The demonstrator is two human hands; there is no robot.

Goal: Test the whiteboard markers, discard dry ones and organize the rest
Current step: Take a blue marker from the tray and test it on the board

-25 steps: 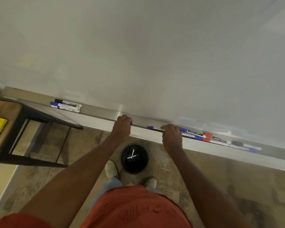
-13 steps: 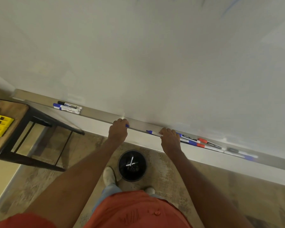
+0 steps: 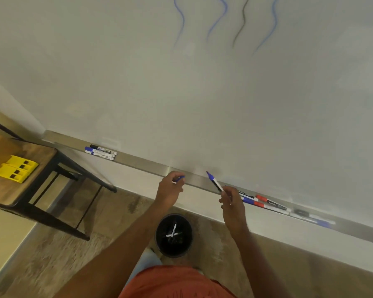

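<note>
At far left, yellow blocks [image 3: 15,168] are seen on a wooden table [image 3: 0,151]. Along the metal tray [image 3: 142,163] under the whiteboard [image 3: 181,93], a small group of capped markers [image 3: 100,152] is laid well left of the hands. A blue cap [image 3: 179,179] is pinched in the curled fingers of the left hand [image 3: 170,190], just over the tray. On the floor below, between the arms, discarded markers are held in a black bin [image 3: 173,235]. An uncapped blue marker [image 3: 214,182] is gripped by the right hand [image 3: 233,206], tip raised toward the board. Just right of that hand, more red and blue markers [image 3: 265,204] are lying in the tray. Wavy test strokes [image 3: 224,20] are drawn high on the board.
</note>
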